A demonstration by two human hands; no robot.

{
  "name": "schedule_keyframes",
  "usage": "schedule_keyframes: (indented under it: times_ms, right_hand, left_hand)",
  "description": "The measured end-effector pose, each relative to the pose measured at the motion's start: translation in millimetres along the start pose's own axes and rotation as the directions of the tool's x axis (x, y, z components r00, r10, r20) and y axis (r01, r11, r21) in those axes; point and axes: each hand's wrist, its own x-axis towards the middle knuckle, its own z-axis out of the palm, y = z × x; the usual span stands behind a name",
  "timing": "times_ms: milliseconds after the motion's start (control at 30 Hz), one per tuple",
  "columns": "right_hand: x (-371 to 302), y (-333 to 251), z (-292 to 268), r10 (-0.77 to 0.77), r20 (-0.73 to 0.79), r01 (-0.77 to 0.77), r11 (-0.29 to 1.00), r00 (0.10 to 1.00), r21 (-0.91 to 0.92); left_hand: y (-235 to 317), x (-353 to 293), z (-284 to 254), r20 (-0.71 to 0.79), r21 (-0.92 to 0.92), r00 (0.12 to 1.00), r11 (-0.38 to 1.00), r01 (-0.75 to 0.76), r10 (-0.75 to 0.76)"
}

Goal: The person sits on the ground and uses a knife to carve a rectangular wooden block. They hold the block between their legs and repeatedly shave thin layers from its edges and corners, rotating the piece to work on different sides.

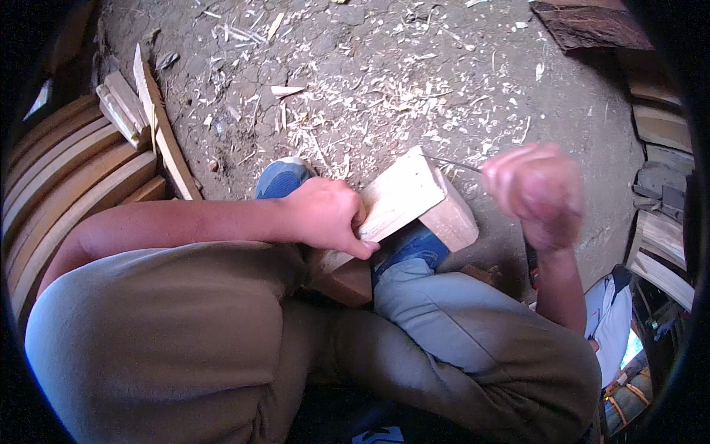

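Note:
A pale squared wooden block (405, 191) slants across the space between my legs, its far end up and to the right. My left hand (329, 214) wraps round its near part, thumb along the edge. Beneath its far end lies a second wooden piece (460, 226); whether the two are joined I cannot tell. My right hand (538, 191), smeared by motion, is closed round a thin dark metal tool (457, 163). The tool's far end reaches the top corner of the block. Its handle, if any, is hidden in the fist.
Wood shavings (355, 111) litter the earthen floor (214, 44). Curved planks (81, 170) are stacked at left, with a long splintered board (164, 129) beside them. More timber (662, 126) stands along the right. My blue shoes (285, 177) flank the block.

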Motion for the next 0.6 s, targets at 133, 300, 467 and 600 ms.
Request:
schedule_keyframes:
  times_ms: [133,300,467,600]
  right_hand:
    - [3,-3,3,-0.049,0.055,0.049,0.999,0.997,0.001]
    - [2,-18,17,-0.055,0.070,0.058,0.998,0.996,-0.036]
    - [-14,-6,11,-0.067,0.017,0.068,0.998,0.998,-0.015]
    - [-4,2,8,-0.056,-0.058,0.061,0.994,0.997,0.095]
  left_hand:
    - [-2,0,1,-0.020,0.011,1.000,1.000,-0.018,0.018]
    - [-5,0,5,-0.055,0.009,0.998,1.000,-0.028,0.028]
    - [-4,-1,9,-0.098,-0.020,0.992,0.996,-0.086,0.083]
    - [-7,0,5,-0.078,0.019,0.995,0.998,-0.053,0.055]
